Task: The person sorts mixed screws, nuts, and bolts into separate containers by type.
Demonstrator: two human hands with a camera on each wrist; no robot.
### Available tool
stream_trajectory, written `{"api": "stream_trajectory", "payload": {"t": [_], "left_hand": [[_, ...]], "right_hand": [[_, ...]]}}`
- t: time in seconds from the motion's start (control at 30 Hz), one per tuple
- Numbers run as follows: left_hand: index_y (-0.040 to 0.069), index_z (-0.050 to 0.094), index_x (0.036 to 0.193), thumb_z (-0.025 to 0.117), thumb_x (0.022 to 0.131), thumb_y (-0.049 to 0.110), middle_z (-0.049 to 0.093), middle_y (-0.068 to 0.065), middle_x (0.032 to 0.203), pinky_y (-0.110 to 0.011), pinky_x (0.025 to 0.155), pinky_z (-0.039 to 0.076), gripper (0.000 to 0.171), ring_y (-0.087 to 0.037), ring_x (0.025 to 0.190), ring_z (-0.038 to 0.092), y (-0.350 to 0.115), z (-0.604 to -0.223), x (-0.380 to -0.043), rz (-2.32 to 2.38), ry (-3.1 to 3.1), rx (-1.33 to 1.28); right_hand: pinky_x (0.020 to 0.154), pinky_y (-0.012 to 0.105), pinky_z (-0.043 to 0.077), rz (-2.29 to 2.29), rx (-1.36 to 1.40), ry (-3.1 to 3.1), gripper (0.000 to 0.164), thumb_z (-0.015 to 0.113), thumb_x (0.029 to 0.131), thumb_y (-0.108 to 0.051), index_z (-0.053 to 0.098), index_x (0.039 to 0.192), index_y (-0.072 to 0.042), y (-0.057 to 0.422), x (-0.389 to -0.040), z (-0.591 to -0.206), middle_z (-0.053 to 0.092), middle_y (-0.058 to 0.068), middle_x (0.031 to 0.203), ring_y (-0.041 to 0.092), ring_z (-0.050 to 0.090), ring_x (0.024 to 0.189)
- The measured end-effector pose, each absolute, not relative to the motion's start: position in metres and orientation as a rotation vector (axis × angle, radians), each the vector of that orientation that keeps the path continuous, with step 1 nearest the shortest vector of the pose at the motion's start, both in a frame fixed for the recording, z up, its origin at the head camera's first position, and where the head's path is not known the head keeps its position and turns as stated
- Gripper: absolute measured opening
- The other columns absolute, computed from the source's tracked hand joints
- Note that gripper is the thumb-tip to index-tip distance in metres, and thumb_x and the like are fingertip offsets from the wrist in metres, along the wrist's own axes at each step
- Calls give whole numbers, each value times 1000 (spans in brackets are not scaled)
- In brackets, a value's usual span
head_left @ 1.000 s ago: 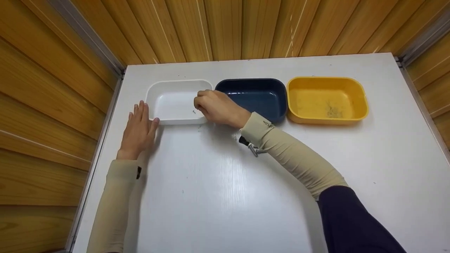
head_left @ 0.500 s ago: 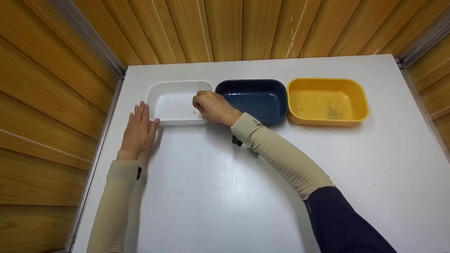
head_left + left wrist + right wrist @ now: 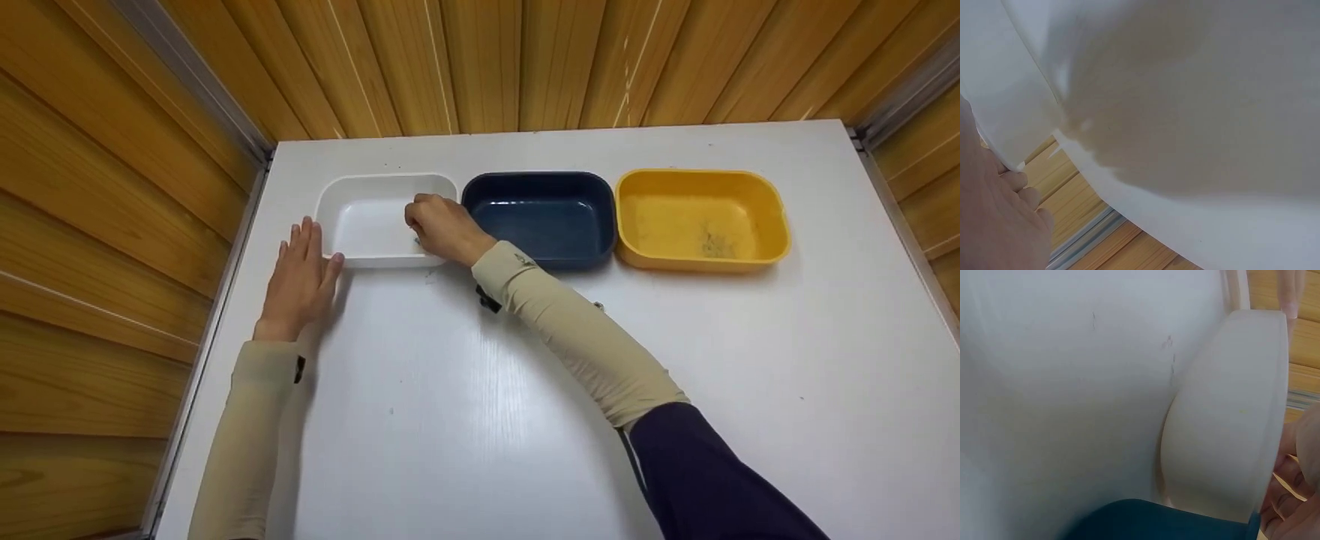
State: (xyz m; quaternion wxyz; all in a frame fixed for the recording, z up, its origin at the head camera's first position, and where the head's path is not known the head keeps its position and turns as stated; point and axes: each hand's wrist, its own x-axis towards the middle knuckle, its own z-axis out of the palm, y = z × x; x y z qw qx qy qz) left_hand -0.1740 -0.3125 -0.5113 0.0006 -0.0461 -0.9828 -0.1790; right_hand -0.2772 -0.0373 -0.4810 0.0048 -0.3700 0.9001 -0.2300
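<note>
A white tray [image 3: 375, 261] stands at the left of a row of three. My left hand [image 3: 296, 289] lies against its left end, fingers straight, thumb at the front corner. In the left wrist view, that hand's fingers [image 3: 1030, 197] are beside the tray wall [image 3: 1005, 107]. Over the tray's right part is my right hand [image 3: 448, 231], its fingers bent down inside. The fingertips are hidden, so whether they pinch anything is unclear. A small dark speck [image 3: 417, 241] shows just below them. Curled right fingers [image 3: 1286, 489] appear behind the white tray wall [image 3: 1224, 422] in the right wrist view.
A dark blue tray [image 3: 540, 221] adjoins the white one, with a yellow tray [image 3: 701, 262] to its right. Dark smudges mark the yellow floor. A small metal piece [image 3: 598, 305] peeks out beside the right sleeve on the white table [image 3: 450, 420]. Wood-patterned walls [image 3: 480, 67] enclose it.
My right hand and forearm have shifted a little leftward, the hand staying bent over the white tray. Metal pieces seen left of the sleeve are now covered by it. My left hand stays put.
</note>
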Motion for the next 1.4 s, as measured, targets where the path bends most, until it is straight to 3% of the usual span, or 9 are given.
{"api": "stream_trajectory", "payload": {"t": [0.2,0.9,1.4], "left_hand": [[-5,10,169,31,114,55,6,-22,179,-57,135,3,83,-43,166,2,-310,-513,-177,-549,-3094,-160],[-5,11,169,31,114,54,5,-23,179,-58,135,5,82,-44,166,4,-314,-510,-173,-563,-3085,-137],[-3,8,170,31,114,54,3,-21,179,-59,135,3,84,-43,166,0,-312,-511,-173,-603,-3089,-101]], "right_hand": [[76,39,59,-667,-1105,2858,16,63,98,4,78,99,-2,-39,-285,-484,71,12,99,25,69,89],[88,38,61,-695,-1126,2844,21,63,101,1,80,114,-3,-49,-285,-474,74,14,110,28,73,103],[96,40,59,-784,-1147,2826,21,64,101,0,79,116,-1,-20,-277,-458,74,15,114,29,70,113]]}}
